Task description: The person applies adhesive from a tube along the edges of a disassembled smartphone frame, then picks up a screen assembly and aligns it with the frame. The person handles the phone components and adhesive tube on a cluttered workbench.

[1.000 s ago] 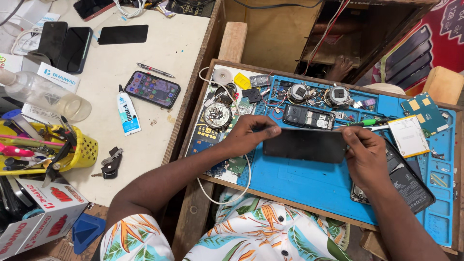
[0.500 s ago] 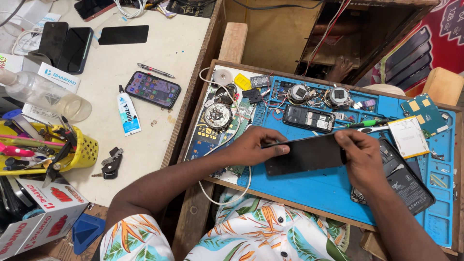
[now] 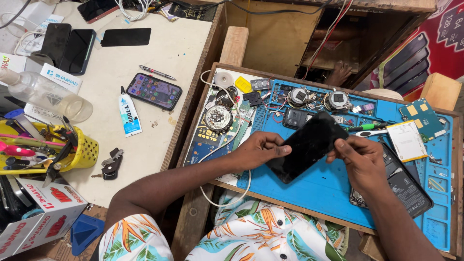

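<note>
While both sets of fingers are closed on it, the black phone screen (image 3: 307, 146) hangs tilted above the blue repair mat (image 3: 319, 188), clear of the mat surface as far as I can tell. Left hand (image 3: 258, 151) pinches the near-left end, fingers (image 3: 279, 151) curled over the edge. Right hand (image 3: 361, 159) grips the far-right end, fingertips (image 3: 340, 143) on the rim. Long axis runs diagonal: near-left low corner to far-right high corner, so the panel sits between the two hands, neither one nearer. Glossy face is up. Outward from there: opened phone body (image 3: 401, 186) lies just right of the right hand on the mat; camera modules (image 3: 316, 98) and a green-handled screwdriver (image 3: 366, 127) sit far of the panel; round coil (image 3: 217, 118) to the far left. Pale tabletop (image 3: 159, 140) with glue tube (image 3: 128, 115) is well apart on the left.
</note>
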